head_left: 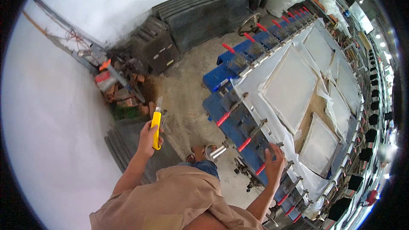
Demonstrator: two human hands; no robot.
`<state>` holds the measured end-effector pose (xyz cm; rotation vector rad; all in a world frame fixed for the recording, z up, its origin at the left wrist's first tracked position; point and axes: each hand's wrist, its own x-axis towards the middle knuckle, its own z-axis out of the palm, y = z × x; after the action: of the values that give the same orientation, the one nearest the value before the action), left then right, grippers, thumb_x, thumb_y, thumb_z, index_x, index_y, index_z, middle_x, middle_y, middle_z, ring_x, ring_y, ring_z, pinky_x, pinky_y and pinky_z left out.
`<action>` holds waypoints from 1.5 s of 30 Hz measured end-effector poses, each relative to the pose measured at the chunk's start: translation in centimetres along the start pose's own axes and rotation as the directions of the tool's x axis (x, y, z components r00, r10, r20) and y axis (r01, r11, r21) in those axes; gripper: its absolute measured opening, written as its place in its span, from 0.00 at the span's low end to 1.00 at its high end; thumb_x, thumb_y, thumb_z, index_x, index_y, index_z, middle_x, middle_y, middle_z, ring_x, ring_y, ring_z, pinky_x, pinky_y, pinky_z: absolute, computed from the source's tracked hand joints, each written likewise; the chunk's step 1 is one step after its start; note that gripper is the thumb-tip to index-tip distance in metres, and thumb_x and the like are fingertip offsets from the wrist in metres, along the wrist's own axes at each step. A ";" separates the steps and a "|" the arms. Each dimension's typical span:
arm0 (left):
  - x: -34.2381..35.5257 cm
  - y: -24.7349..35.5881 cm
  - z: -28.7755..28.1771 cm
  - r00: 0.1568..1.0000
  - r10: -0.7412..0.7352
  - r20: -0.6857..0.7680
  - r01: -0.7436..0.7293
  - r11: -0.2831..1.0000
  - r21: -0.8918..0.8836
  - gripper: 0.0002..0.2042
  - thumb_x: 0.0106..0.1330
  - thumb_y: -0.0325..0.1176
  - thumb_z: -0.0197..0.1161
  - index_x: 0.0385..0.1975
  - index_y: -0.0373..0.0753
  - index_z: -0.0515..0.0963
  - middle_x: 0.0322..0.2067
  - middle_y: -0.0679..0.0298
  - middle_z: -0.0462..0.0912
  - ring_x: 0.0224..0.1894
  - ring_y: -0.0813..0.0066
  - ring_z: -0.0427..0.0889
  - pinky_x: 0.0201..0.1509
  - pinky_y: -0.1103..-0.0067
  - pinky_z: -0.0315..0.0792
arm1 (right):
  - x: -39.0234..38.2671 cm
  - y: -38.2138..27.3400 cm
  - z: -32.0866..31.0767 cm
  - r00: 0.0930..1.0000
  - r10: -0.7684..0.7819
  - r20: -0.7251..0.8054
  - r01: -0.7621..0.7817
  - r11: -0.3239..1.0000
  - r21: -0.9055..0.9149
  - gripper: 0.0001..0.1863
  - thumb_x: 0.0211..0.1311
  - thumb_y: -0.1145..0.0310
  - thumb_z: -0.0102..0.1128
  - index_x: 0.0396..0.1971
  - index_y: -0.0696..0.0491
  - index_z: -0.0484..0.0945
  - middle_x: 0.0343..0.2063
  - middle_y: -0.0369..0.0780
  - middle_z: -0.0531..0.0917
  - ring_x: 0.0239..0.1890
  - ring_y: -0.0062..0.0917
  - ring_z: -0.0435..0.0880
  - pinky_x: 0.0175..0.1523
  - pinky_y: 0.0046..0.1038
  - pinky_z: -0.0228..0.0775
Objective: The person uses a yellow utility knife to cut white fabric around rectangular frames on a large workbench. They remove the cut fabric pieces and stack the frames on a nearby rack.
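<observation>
Left hand [149,138] of mine is raised away from the bench, fingers wrapped tight around a yellow utility knife [157,128], its short blade pointing up and away from me above the concrete floor [187,89]. Right hand [273,162] reaches out to the near edge of the blue stretching frame [221,74], fingers curled down onto the white mesh fabric [249,86] where it meets the row of clamps; whether it pinches the cloth or only presses on it, I cannot tell. Red-handled clamps [222,119] line that blue edge, one just beside my right wrist. Across the stretched fabric lie several pale rectangular screen frames [289,87], set side by side, with a brownish board showing between some of them. Below me I see my tan shirt [170,200] and a sandalled foot [198,151] on the floor near the machine's base. Over to my left, against the white wall [55,115], sits a heap of bricks and rubble [121,93], and dark flat panels [204,15] lean against the far wall.
</observation>
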<state>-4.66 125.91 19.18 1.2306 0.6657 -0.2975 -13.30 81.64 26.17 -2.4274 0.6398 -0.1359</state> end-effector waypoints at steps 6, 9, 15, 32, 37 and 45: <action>6.8 7.8 -1.7 0.997 0.074 -0.017 -0.071 0.990 0.122 0.17 0.73 0.33 0.53 0.60 0.40 0.67 0.33 0.60 0.80 0.19 0.71 0.78 0.21 0.76 0.71 | 7.8 -8.5 6.4 0.989 -0.127 0.071 0.121 0.989 0.084 0.19 0.63 0.62 0.63 0.53 0.52 0.80 0.51 0.47 0.82 0.58 0.43 0.76 0.65 0.40 0.63; 11.4 10.1 -2.2 1.000 0.028 -0.014 -0.026 0.992 0.124 0.16 0.73 0.33 0.53 0.58 0.40 0.67 0.33 0.60 0.80 0.19 0.71 0.78 0.21 0.76 0.72 | 10.4 -12.4 8.1 0.981 -0.110 0.157 0.085 0.983 0.161 0.21 0.64 0.61 0.62 0.55 0.52 0.78 0.52 0.48 0.81 0.59 0.45 0.75 0.65 0.40 0.64; 26.3 14.9 0.5 0.990 -0.117 0.079 0.122 0.991 -0.059 0.13 0.72 0.35 0.53 0.54 0.43 0.68 0.33 0.63 0.79 0.23 0.71 0.76 0.25 0.75 0.72 | 14.5 -17.2 11.6 0.998 0.053 0.017 -0.054 0.997 0.050 0.22 0.65 0.60 0.60 0.56 0.53 0.77 0.53 0.51 0.80 0.57 0.46 0.77 0.62 0.39 0.68; 54.0 40.9 27.8 0.683 0.037 0.730 -0.362 0.885 0.294 0.20 0.72 0.36 0.55 0.60 0.38 0.66 0.35 0.59 0.81 0.21 0.76 0.79 0.23 0.80 0.74 | 31.7 -16.4 21.6 0.746 0.547 -0.381 -0.411 0.827 0.382 0.17 0.68 0.65 0.56 0.53 0.53 0.78 0.35 0.47 0.86 0.39 0.30 0.85 0.45 0.31 0.74; 62.3 42.3 38.7 0.622 -0.120 0.774 -0.479 0.723 0.498 0.20 0.71 0.35 0.57 0.60 0.35 0.68 0.36 0.57 0.83 0.22 0.77 0.81 0.24 0.81 0.75 | 45.7 -6.6 21.7 0.555 0.627 -0.546 -0.513 0.775 0.368 0.16 0.66 0.61 0.57 0.49 0.53 0.80 0.41 0.52 0.85 0.47 0.44 0.84 0.53 0.40 0.73; 71.1 45.0 57.3 0.552 -0.228 0.802 -0.557 0.615 0.558 0.19 0.75 0.37 0.53 0.62 0.38 0.69 0.37 0.60 0.83 0.23 0.78 0.81 0.27 0.83 0.77 | 55.8 -1.1 23.1 0.098 0.959 -0.267 -0.917 0.191 0.350 0.27 0.63 0.50 0.58 0.55 0.53 0.75 0.47 0.53 0.83 0.55 0.44 0.80 0.63 0.42 0.66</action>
<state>92.86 96.84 20.23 1.7587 -0.5592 -1.0034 41.78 68.35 5.14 -1.3597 2.2519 -0.1544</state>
